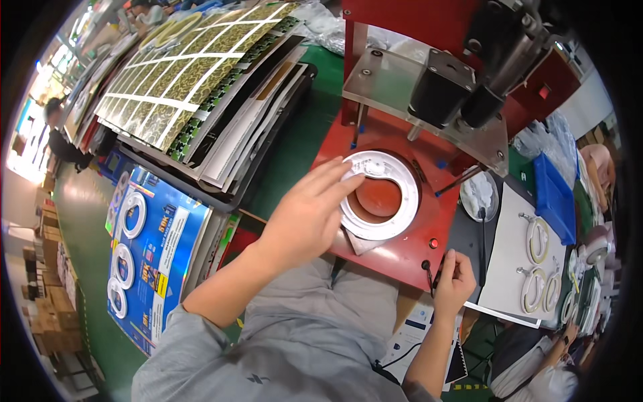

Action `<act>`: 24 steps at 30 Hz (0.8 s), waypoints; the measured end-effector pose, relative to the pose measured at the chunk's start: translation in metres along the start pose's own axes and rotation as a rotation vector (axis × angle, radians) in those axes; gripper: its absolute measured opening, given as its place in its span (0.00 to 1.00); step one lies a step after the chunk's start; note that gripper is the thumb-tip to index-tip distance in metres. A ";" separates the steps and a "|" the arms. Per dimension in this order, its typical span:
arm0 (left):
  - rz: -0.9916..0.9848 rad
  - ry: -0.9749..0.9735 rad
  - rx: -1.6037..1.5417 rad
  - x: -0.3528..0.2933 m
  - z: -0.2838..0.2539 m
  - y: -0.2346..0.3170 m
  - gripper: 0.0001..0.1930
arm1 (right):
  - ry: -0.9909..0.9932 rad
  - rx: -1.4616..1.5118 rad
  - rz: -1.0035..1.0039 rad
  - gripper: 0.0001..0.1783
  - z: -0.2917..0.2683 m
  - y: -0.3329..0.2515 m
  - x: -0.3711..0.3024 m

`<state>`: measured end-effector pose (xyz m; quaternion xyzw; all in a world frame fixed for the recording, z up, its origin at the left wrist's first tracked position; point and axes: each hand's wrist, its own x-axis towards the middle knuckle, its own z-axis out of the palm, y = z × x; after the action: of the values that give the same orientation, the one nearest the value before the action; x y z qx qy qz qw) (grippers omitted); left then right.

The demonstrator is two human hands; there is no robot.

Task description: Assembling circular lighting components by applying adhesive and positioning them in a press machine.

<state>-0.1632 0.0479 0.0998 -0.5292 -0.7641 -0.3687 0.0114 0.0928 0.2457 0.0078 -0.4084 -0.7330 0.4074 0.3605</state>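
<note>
A white plastic ring [400,224] lies on the red base plate [402,258] of a bench machine, around a raised round red-brown centre. My left hand [305,211] reaches over the ring's left side and holds its rim, fingers extended and fingertips on the upper left part. The thumb is hidden. My right hand [455,278] is closed at the plate's front right edge, against a small dark thing whose kind I cannot make out. Near it are a red button [433,243] and a black knob [426,265]. The machine's black head [442,87] hangs above the ring.
Stacked printed sheets [181,74] stand at the left. Several white rings lie on a blue printed box [167,248] below them. On the right are a clear dish [479,194], a white board [512,251] with several rings, and a blue tray [554,201]. Other people sit farther right.
</note>
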 end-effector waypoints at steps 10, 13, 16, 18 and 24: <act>0.145 0.046 0.040 0.012 0.019 -0.016 0.19 | -0.013 0.018 0.024 0.12 -0.002 0.011 0.000; 0.244 0.103 -0.080 -0.001 -0.012 0.008 0.18 | 0.006 0.002 -0.007 0.14 0.000 -0.002 -0.001; 0.411 0.288 -0.106 -0.001 -0.077 0.027 0.18 | 0.004 -0.009 -0.008 0.14 0.001 -0.003 0.000; 0.431 0.404 0.024 0.006 -0.133 0.025 0.15 | -0.006 -0.012 -0.029 0.14 0.002 -0.001 0.002; -0.277 0.413 0.578 0.077 -0.262 -0.092 0.30 | 0.043 -0.002 -0.061 0.14 0.002 0.007 0.003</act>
<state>-0.3696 -0.0569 0.2714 -0.3106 -0.8824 -0.2350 0.2640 0.0926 0.2500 0.0013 -0.3950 -0.7374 0.3867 0.3881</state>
